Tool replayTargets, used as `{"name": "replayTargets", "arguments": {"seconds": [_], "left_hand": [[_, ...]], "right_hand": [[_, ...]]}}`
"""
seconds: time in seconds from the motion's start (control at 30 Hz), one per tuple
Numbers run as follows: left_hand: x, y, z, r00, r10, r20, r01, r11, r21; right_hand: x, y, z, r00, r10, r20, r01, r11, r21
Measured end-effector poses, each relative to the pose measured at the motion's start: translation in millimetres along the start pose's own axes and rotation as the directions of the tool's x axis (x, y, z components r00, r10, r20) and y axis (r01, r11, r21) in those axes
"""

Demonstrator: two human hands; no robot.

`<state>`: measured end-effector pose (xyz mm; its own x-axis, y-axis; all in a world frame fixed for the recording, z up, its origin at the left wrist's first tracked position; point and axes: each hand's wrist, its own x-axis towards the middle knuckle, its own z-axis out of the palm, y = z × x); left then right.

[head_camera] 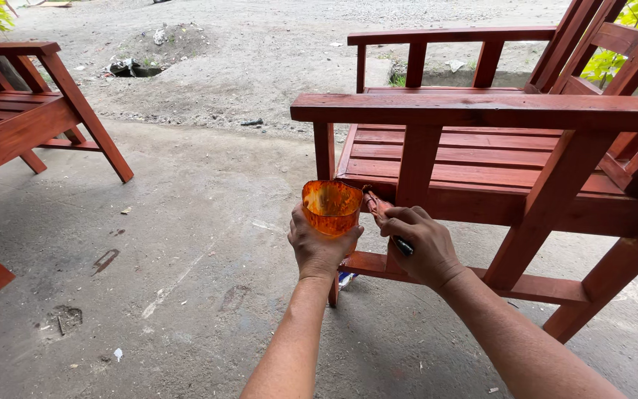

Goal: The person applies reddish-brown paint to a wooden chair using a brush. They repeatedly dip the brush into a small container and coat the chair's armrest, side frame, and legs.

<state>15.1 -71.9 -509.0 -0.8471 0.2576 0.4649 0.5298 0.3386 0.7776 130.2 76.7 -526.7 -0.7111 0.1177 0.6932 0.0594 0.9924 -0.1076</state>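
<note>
A person is crouching beside a freshly stained red-brown wooden chair (481, 148) on a concrete floor (186, 244), the left hand (319, 247) wrapping closed around an amber, stain-coated cup (331, 207) and holding it upright just in front of the chair's near front corner. The right hand (422, 247) is gripping a small brush (379, 214) by its dark handle, fingers curled shut on it. The brush's long axis is slanting up and to the left, its stained tip lying just beside the cup's right rim and close against the chair's seat rail. The right hand is sitting nearer the chair frame; the left is keeping the cup alongside the brush tip. Counted: one cup, one brush, two hands, and a second red-brown bench (16, 118) standing well apart at left.
</note>
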Motion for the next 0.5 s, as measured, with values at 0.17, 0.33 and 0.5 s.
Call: {"name": "replayTargets", "arguments": {"seconds": [0.17, 0.33, 0.5], "left_hand": [[3.3, -2.4, -0.5, 1.000, -0.002, -0.015, 0.002, 1.000, 0.014], [15.4, -12.1, -2.4, 0.998, 0.039, -0.046, -0.041, 0.998, -0.041], [32.0, -35.3, -16.6, 0.986, 0.143, -0.087, -0.153, 0.982, -0.111]], "right_hand": [[-12.5, -6.8, 5.2, 0.984, 0.045, -0.170, -0.015, 0.985, 0.171], [-11.3, -17.9, 22.5, 0.981, 0.092, -0.168, -0.048, 0.968, 0.246], [8.7, -34.7, 47.7, 0.995, -0.061, -0.081, 0.068, 0.993, 0.093]]}}
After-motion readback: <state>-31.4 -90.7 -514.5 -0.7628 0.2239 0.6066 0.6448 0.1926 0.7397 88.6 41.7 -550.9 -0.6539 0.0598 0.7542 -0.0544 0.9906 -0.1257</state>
